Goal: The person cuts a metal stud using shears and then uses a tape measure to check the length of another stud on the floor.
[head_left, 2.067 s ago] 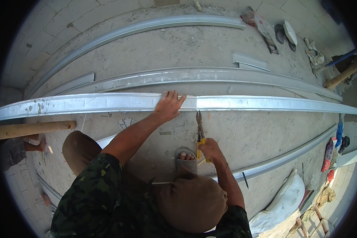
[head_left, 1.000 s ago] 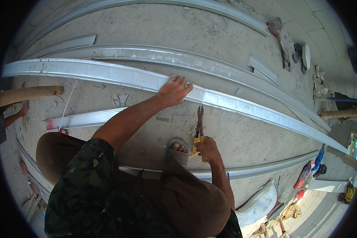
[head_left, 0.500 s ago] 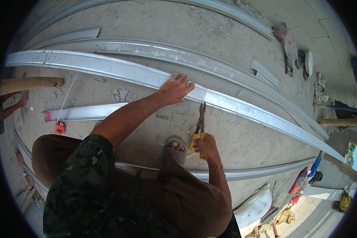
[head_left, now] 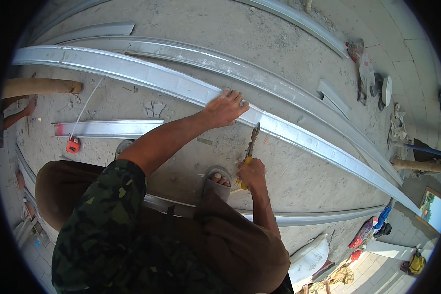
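A long silvery metal channel (head_left: 147,73) runs slantwise across the view, from the far left down to the right. My left hand (head_left: 226,109) is closed over it near its middle, the fingers curled across the top. My right hand (head_left: 252,174) grips tin snips (head_left: 253,140) by their yellow handles. The snips point away from me, with their blade tips at the channel's near edge, just right of my left hand. Whether the blades bite into the metal cannot be made out.
More metal channels (head_left: 201,60) lie beyond, and another (head_left: 318,217) lies by my feet. A short channel piece (head_left: 108,128) and a red tape measure (head_left: 73,145) with its tape drawn out are at left. Another person's hand (head_left: 32,105) shows at far left. A white sack (head_left: 308,257) lies at lower right.
The snips have tilted and moved slightly right and up to the channel's edge, and their handles have come closer together. My left hand stays on the channel. The view has shifted a little.
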### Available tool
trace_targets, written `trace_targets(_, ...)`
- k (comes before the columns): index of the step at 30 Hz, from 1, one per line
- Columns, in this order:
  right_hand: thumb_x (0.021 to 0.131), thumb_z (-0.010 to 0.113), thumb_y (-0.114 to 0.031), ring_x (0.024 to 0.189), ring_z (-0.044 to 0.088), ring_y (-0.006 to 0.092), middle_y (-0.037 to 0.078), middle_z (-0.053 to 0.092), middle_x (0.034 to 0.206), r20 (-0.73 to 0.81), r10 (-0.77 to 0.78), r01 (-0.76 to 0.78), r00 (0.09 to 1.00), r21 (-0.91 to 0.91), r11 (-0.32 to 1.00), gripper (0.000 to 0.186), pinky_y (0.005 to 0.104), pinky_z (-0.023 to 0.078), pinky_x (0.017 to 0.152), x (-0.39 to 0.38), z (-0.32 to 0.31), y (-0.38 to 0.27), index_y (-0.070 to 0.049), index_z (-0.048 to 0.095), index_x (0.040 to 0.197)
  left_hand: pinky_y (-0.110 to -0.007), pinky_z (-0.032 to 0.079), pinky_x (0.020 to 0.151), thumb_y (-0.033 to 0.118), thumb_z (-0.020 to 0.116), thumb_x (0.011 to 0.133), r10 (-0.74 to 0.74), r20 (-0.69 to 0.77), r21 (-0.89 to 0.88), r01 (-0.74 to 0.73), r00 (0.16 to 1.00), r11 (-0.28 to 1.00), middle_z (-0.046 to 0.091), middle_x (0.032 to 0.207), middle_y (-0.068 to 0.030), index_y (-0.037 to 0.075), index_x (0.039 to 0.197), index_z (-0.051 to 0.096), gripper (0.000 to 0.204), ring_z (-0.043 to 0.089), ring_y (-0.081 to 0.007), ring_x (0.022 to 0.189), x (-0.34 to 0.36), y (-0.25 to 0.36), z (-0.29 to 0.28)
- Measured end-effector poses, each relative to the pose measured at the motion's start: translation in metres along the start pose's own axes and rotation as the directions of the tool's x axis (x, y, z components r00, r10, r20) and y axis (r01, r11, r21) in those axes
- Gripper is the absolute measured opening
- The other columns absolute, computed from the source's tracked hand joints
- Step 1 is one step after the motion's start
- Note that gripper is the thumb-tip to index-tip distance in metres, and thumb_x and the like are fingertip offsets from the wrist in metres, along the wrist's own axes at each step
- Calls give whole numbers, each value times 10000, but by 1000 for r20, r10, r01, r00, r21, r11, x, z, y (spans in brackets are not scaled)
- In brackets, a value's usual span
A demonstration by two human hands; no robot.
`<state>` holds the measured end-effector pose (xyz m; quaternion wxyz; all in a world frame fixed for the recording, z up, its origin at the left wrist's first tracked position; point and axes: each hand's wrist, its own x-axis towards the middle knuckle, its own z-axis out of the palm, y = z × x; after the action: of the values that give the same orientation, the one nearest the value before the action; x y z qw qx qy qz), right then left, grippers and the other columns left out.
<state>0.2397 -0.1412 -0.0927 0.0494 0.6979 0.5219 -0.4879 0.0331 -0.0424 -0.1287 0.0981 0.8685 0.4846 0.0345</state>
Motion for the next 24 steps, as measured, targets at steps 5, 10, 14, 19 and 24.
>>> trace_targets(5, 791, 611, -103, 574, 647, 238, 177, 635, 678, 105, 105, -120, 989, 149, 981, 231, 327, 514, 523, -7, -13, -22, 128, 611, 792, -515, 377, 1045, 296, 849, 624, -14, 5, -7, 14, 1000, 1000, 531, 1238, -230, 49, 1248, 502, 755, 477, -348, 1219, -1, -2, 2)
trace_targets(10, 787, 599, -63, 552, 638, 223, 178, 632, 656, 139, 124, -167, 983, 364, 916, 186, 307, 511, 490, -10, -15, -17, 121, 598, 810, -513, 371, 1047, 309, 817, 670, -11, -90, -39, 7, 996, 999, 518, 1249, -222, 50, 1254, 506, 711, 467, -352, 1227, -4, 1, -1)
trace_targets(14, 781, 587, -67, 577, 625, 240, 178, 608, 691, 165, 135, -190, 977, 388, 902, 187, 324, 516, 524, -12, -17, -12, 118, 596, 810, -453, 404, 1011, 318, 762, 755, -194, -356, -391, 43, 914, 919, 529, 1222, -213, 32, 1233, 523, 606, 498, -360, 1173, -40, 63, -2)
trace_targets(19, 782, 562, -66, 601, 626, 231, 171, 622, 709, 192, 115, -185, 975, 407, 894, 183, 316, 517, 542, -12, -18, -18, 110, 600, 815, -323, 434, 662, 489, 534, 918, -366, 510, -851, 394, 778, -347, 536, 787, -52, 44, 977, 555, 449, 520, -185, 710, -57, 129, 14)
trace_targets(24, 781, 536, -65, 627, 632, 216, 161, 642, 740, 209, 108, -185, 972, 391, 902, 194, 302, 517, 561, -13, -19, -19, 101, 612, 847, -278, 331, 549, 596, 430, 925, -15, 651, -473, 390, 759, -791, 440, 678, 21, 142, 824, 519, 474, 398, -105, 600, -59, 146, 41)
